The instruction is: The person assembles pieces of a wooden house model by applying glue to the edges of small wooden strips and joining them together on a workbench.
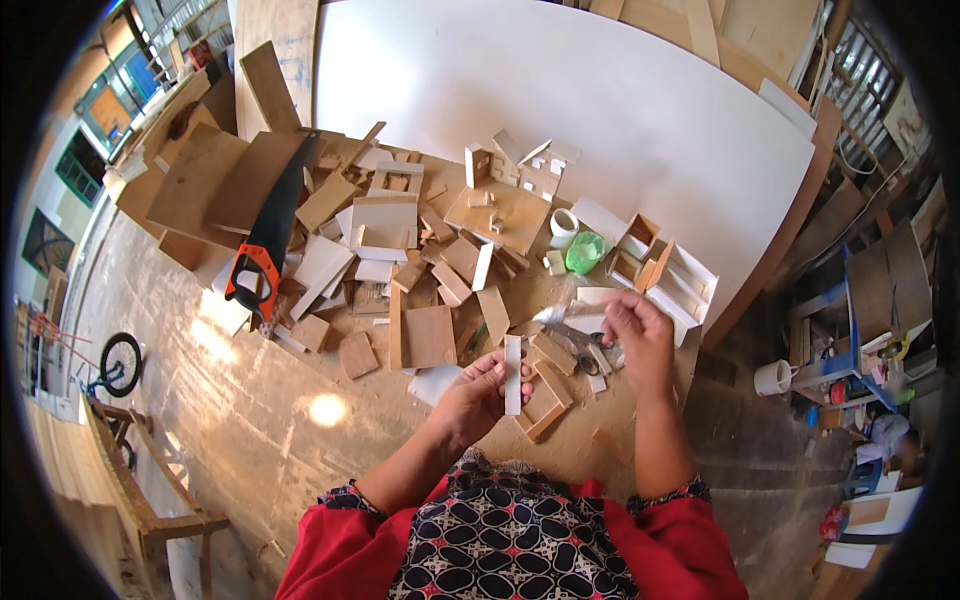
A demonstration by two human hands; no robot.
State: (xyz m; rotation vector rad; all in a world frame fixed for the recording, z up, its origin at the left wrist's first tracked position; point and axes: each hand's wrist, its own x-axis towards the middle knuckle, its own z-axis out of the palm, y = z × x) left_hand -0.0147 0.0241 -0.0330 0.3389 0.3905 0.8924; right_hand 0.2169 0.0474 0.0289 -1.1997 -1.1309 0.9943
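A smooth, white panel (600,110) spreads across the far side, and nearer lies a brown bench (610,410) dusted with crumbs of wood. Offcuts (428,335) cover its left and middle: squared blocks, thin slats and flat boards, some bare and brown, others white-faced. A saw (283,200) with a long dark blade and an orange handle lies at their left. On the far middle a flat wooden board bears small upright pieces (478,166); to its right stands a pale, compartmented box (683,285). The left hand (470,395), at the near middle, is closed to a pinch, thumb over bent fingers. The right hand (642,335), farther right, is raised with its fingers curled inward; whether it grips something thin, one cannot tell. Beyond the hands stand a translucent green plastic container (585,253) and, just beside it, a white cylinder (564,225). The left hand pinches a slim white strip (513,385), flat and straight-edged, its length running from near to far.
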